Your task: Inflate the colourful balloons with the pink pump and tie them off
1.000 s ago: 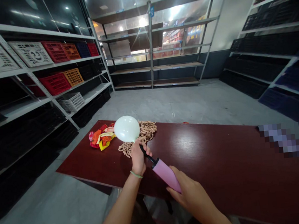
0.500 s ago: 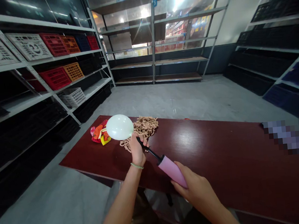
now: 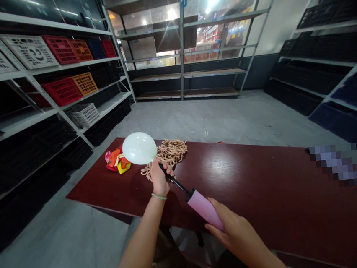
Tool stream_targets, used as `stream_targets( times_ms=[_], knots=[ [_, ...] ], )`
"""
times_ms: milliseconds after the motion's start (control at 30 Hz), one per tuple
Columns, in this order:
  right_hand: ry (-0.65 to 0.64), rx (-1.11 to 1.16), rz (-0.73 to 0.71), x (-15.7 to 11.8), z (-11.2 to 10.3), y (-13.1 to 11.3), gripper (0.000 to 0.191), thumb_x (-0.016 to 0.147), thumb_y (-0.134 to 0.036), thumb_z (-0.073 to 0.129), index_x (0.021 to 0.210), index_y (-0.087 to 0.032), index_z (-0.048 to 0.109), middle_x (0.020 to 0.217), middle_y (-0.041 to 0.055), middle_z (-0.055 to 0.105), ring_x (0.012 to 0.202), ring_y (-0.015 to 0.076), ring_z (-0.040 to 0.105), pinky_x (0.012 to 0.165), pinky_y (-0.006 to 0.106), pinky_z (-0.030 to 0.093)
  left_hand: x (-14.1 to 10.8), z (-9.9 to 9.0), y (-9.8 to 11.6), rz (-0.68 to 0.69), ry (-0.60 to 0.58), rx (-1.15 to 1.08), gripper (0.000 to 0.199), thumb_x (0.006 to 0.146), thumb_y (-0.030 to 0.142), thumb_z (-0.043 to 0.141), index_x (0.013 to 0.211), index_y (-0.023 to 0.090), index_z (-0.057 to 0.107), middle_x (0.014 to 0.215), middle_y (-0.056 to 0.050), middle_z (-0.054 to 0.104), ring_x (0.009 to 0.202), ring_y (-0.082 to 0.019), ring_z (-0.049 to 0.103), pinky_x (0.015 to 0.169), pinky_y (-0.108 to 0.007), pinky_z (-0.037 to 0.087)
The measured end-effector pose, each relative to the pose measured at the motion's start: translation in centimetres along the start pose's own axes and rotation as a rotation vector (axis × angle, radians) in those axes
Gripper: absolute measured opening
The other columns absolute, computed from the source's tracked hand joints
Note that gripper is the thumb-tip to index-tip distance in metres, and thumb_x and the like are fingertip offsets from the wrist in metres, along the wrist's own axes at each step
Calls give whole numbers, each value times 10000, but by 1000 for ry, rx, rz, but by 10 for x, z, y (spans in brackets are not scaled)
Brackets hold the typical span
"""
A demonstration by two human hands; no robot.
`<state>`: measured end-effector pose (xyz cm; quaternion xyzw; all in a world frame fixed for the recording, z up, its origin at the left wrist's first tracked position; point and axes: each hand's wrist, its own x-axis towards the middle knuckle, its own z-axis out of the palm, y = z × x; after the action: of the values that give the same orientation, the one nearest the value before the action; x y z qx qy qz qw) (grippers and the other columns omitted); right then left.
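Observation:
A pale, glossy inflated balloon (image 3: 139, 148) sits at the far end of a hand balloon pump, above the table. My left hand (image 3: 160, 178) is closed round the pump's black end, just below the balloon; the balloon's neck is partly hidden by the fingers. From there a thin black rod (image 3: 181, 186) runs into the pump's pink barrel (image 3: 204, 209). Wrapped round the lower part of that barrel is my right hand (image 3: 235, 229), and its palm hides the barrel's end.
On the dark red table (image 3: 249, 186) lie a pile of tan rope-like loops (image 3: 175, 151) and several colourful limp pieces (image 3: 118, 161) near the left end. A pixelated object (image 3: 339, 165) lies far right. Shelves with crates (image 3: 64, 92) stand left; racks (image 3: 185, 74) stand behind.
The view has shifted slightly. The balloon looks a touch larger and a little higher. Both hands keep their hold on the pump.

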<state>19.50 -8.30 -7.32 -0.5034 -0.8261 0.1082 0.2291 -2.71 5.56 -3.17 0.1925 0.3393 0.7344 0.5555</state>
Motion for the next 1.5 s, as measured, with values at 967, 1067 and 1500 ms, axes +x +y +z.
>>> stream_targets(
  times_ms=[967, 1067, 1500],
  knots=[
    [29, -76, -15, 3, -9, 12, 578, 904, -385, 561, 1419, -203, 371, 1176, 120, 666, 971, 258, 690, 746, 354, 567, -5, 5, -7, 55, -22, -29, 202, 911, 357, 495, 797, 208, 422, 559, 64, 401, 393, -69, 379, 390, -181, 333],
    [14, -125, 24, 15, -8, 5, 550, 898, -385, 552, 1390, -183, 411, 1147, 127, 676, 939, 266, 694, 707, 352, 560, -11, 7, -13, 46, 11, -34, 217, 916, 358, 483, 774, 208, 419, 561, 61, 397, 398, -73, 380, 386, -189, 334],
    [-50, -140, 28, 53, -5, -4, 578, 926, -417, 508, 1426, -155, 382, 1202, 143, 647, 1025, 265, 657, 757, 353, 540, -17, 4, -16, -28, -40, 39, 231, 872, 385, 556, 779, 198, 456, 582, 40, 513, 475, -103, 534, 506, -224, 467]
  ],
)
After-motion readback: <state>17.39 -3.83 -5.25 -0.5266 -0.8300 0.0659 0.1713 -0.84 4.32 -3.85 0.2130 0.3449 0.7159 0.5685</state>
